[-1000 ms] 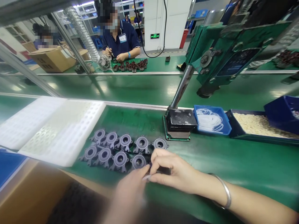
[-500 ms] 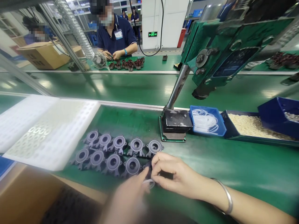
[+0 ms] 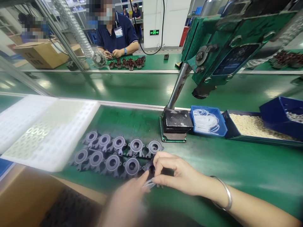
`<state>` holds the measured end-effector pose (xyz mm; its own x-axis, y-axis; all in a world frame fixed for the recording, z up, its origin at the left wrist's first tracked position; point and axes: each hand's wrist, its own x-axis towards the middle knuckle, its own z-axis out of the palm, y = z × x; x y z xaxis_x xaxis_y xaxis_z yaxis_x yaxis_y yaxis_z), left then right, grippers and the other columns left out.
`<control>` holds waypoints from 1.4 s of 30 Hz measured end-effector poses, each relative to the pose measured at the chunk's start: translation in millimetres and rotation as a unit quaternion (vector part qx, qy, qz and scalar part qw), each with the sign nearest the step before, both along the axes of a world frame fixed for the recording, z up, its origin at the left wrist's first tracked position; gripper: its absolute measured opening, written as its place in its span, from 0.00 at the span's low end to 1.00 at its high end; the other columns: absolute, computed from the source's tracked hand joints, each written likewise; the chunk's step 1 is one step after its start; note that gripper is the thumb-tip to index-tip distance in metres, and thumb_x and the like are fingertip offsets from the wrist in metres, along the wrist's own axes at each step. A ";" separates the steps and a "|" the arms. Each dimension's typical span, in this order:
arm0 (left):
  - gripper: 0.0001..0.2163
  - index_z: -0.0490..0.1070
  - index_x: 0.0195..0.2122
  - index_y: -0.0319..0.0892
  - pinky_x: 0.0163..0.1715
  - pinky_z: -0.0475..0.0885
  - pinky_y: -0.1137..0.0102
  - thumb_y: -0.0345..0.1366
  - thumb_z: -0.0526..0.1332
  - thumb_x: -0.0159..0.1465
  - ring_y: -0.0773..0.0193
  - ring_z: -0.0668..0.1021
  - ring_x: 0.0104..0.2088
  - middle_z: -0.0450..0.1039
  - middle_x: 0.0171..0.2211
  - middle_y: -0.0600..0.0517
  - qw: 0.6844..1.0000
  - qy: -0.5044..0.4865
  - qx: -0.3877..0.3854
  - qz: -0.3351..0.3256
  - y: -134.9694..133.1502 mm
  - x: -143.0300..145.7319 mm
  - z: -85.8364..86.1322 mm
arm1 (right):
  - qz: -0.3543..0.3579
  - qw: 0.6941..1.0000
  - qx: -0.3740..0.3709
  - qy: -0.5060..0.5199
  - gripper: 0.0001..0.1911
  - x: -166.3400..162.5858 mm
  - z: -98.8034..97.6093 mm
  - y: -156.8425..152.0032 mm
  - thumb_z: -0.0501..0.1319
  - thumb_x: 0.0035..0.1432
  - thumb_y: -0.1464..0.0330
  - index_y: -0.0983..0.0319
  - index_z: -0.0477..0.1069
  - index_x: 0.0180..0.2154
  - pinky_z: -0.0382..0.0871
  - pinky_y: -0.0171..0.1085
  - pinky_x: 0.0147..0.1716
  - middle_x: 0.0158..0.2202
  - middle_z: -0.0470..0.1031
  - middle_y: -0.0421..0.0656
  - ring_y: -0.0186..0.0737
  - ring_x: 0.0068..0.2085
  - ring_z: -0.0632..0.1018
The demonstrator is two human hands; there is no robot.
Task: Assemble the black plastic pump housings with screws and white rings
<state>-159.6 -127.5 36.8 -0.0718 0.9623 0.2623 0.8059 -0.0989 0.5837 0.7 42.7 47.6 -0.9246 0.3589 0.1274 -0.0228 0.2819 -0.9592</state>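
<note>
Two rows of dark grey round housings [image 3: 112, 163] with mounting ears lie on the green bench. Over the near right end of them, my left hand [image 3: 130, 195], smeared by motion, holds thin white rings [image 3: 149, 183] between thumb and index finger. My right hand [image 3: 176, 173], with a metal bangle on its wrist, meets it there; its thumb and fingers pinch at the edge of the same rings. Right at my fingertips sits the last housing of the near row [image 3: 149, 167], partly covered by my hands.
A green press [image 3: 213, 50] on a black base block [image 3: 177, 119] stands behind. Right of it are a blue bin of white rings [image 3: 208, 121], a bin of small cream parts [image 3: 251, 124] and another blue bin [image 3: 279, 110]. White foam sheets [image 3: 80, 126] lie left. A co-worker [image 3: 118, 34] sits opposite.
The white rings between my hands have tilted and now appear narrower. My right fingers have shifted slightly, uncovering more of the last near-row housing. The whole view has moved a little.
</note>
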 end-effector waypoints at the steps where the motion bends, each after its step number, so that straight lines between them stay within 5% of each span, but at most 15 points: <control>1: 0.19 0.66 0.60 0.42 0.38 0.79 0.75 0.28 0.50 0.70 0.65 0.83 0.36 0.82 0.37 0.50 1.000 -0.003 0.001 0.007 -4.2 -2.3 0.0 | -0.011 1.000 0.011 -0.006 0.11 1.2 -0.8 1.7 0.64 0.64 0.66 0.62 0.70 0.30 0.66 0.35 0.38 0.32 0.68 0.40 0.34 0.36 0.71; 9: 0.17 0.70 0.56 0.46 0.39 0.81 0.73 0.29 0.52 0.69 0.63 0.84 0.39 0.82 0.40 0.50 0.989 0.000 0.100 0.106 -30.7 -21.7 -30.3 | -0.091 0.979 0.172 -0.068 0.07 -0.3 -13.8 7.7 0.60 0.64 0.70 0.61 0.66 0.31 0.63 0.37 0.37 0.32 0.67 0.40 0.37 0.35 0.68; 13: 0.15 0.72 0.53 0.40 0.47 0.79 0.70 0.28 0.52 0.68 0.62 0.82 0.45 0.81 0.45 0.47 0.974 0.132 0.185 0.011 -12.1 -12.2 -29.5 | -0.101 0.959 0.252 -0.079 0.06 -5.2 -13.8 2.6 0.59 0.64 0.72 0.62 0.66 0.32 0.62 0.41 0.40 0.33 0.66 0.41 0.40 0.37 0.67; 16: 0.16 0.72 0.51 0.36 0.55 0.75 0.64 0.23 0.52 0.66 0.60 0.79 0.52 0.79 0.48 0.44 0.966 0.201 0.148 -0.061 2.9 0.6 -21.2 | -0.102 0.945 0.301 -0.082 0.07 -8.7 -15.0 -0.5 0.57 0.64 0.72 0.62 0.65 0.32 0.61 0.42 0.41 0.33 0.66 0.42 0.41 0.38 0.66; 20: 0.15 0.73 0.50 0.32 0.54 0.76 0.61 0.22 0.53 0.64 0.57 0.78 0.53 0.79 0.49 0.42 0.958 0.249 0.116 -0.077 9.3 9.0 -18.8 | -0.113 0.925 0.355 -0.079 0.07 -10.5 -18.9 0.0 0.56 0.65 0.70 0.63 0.66 0.32 0.61 0.44 0.41 0.35 0.67 0.45 0.43 0.39 0.66; 23: 0.16 0.73 0.51 0.31 0.54 0.76 0.60 0.23 0.54 0.64 0.55 0.78 0.54 0.78 0.50 0.41 0.955 0.261 0.105 -0.090 9.0 7.6 -22.3 | -0.108 0.921 0.369 -0.055 0.06 -7.4 -20.0 2.7 0.54 0.67 0.71 0.64 0.68 0.43 0.61 0.47 0.45 0.41 0.71 0.49 0.47 0.44 0.67; 27: 0.16 0.72 0.53 0.33 0.56 0.74 0.58 0.23 0.54 0.64 0.54 0.76 0.56 0.77 0.51 0.42 0.957 0.256 0.097 -0.095 8.1 3.9 -26.2 | -0.015 0.933 0.360 -0.002 0.19 1.3 -18.5 5.6 0.51 0.68 0.75 0.65 0.61 0.59 0.60 0.48 0.52 0.48 0.73 0.50 0.45 0.52 0.68; 30: 0.18 0.70 0.56 0.36 0.59 0.72 0.59 0.24 0.54 0.65 0.56 0.75 0.57 0.77 0.52 0.42 0.958 0.258 0.082 -0.098 7.7 2.3 -26.9 | 0.038 0.927 0.372 -0.009 0.20 7.7 -17.7 7.4 0.50 0.68 0.77 0.65 0.61 0.60 0.58 0.47 0.55 0.49 0.74 0.49 0.43 0.56 0.68; 42: 0.17 0.71 0.54 0.36 0.58 0.72 0.63 0.24 0.53 0.65 0.57 0.76 0.56 0.78 0.51 0.44 0.954 0.264 0.093 -0.102 8.3 5.9 -27.6 | 0.003 0.929 0.370 -0.016 0.22 48.0 -17.1 -5.3 0.52 0.65 0.78 0.65 0.63 0.59 0.62 0.46 0.47 0.41 0.75 0.48 0.45 0.44 0.70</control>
<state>-153.6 -119.2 9.2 0.3018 0.8753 0.3780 0.9359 -0.3475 0.0576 48.7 37.4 30.5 -0.9339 0.1791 0.3094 -0.0013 0.8638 -0.5039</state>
